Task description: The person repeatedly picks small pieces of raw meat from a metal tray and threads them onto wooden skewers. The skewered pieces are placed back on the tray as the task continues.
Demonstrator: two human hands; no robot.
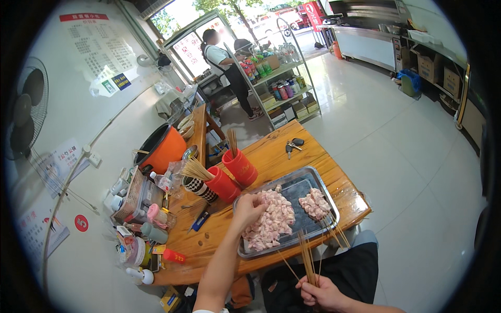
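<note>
A rectangular metal tray (304,234) lies on the wooden table, holding a large heap of raw pale-pink meat pieces (274,215). My left hand (250,211) is at the heap's left edge, fingertips bent down to the meat; whether a piece is between them is hidden. On the tray's right side rests a smaller cluster of skewered meat (315,204), its bare bamboo ends (337,231) jutting over the near rim. Below the tray, above my lap, my right hand (319,291) grips a bundle of bamboo skewers (307,260), with one or two splayed out sideways.
Two red cups (239,168) of skewers stand behind the tray, beside a patterned canister (199,188). A blue utility knife (201,221) lies left, keys (293,145) at the back. Bottles and a basket (127,199) crowd the wall side. Another person (227,66) stands behind a drinks shelf (282,70).
</note>
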